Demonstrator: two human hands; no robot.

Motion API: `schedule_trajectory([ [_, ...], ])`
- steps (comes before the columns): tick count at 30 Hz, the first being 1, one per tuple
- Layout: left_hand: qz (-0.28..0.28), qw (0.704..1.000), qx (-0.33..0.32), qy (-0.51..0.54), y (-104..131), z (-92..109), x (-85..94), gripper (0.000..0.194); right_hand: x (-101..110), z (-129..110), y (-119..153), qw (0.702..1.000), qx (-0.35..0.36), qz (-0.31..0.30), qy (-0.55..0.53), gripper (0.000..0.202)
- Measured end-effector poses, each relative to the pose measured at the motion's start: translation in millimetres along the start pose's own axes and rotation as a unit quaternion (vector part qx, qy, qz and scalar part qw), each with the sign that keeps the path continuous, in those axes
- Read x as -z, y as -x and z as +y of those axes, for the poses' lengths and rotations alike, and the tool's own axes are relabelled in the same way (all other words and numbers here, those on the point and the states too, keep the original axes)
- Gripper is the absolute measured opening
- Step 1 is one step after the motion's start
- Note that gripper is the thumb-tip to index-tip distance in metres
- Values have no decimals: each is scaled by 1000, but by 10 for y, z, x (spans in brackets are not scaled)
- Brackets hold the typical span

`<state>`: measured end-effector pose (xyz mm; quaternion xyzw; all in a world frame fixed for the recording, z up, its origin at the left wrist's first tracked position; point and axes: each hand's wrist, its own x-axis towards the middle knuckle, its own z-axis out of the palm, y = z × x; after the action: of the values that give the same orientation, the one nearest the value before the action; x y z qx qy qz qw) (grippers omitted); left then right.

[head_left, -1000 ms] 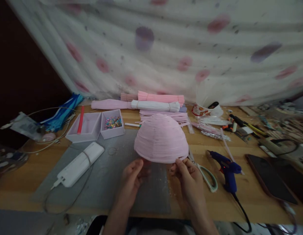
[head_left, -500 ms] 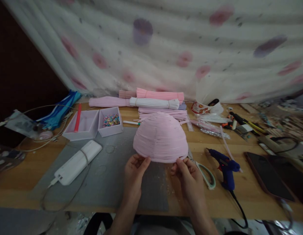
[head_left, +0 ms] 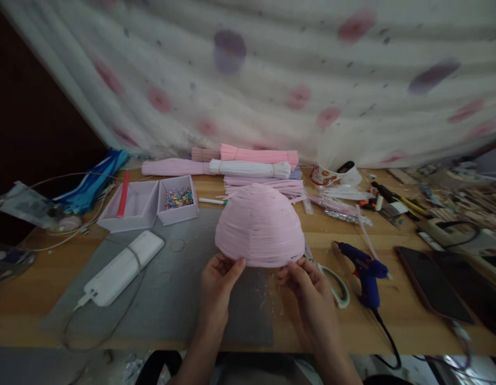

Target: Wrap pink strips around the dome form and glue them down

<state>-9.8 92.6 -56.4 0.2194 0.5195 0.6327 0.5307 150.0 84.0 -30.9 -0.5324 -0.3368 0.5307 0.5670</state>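
The left hand (head_left: 219,278) and right hand (head_left: 306,283), fingers closed, pinched the near edge of the pink dome (head_left: 259,227) over the counter (head_left: 322,235). Left of the dome, a small box (head_left: 178,215) held colourful beads (head_left: 179,198), a wider box (head_left: 133,222) a red stick (head_left: 123,195).

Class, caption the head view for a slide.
The left hand and right hand hold a pink, strip-layered dome by its lower rim, a blue pistol-shaped glue gun lying to the right.
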Motion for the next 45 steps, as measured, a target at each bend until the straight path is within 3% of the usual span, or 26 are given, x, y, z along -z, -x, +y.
schedule_trajectory([
  [6, -14, 1000, 1, 0, -33, 0, 39, 33, 0, -16, 15, 999, 6, -29, 16, 37],
  [19, -2, 1000, -11, -6, -4, 20, 20, 31, -4, 4, 38, 999, 13, -28, 22, 37],
  [30, 5, 1000, -20, -11, 81, -3, -27, 30, -81, 96, 58, 999, 15, -38, -27, 39],
  [45, 47, 999, -24, 13, 170, -116, -129, 51, -122, 117, 150, 999, 2, -34, -41, 39],
])
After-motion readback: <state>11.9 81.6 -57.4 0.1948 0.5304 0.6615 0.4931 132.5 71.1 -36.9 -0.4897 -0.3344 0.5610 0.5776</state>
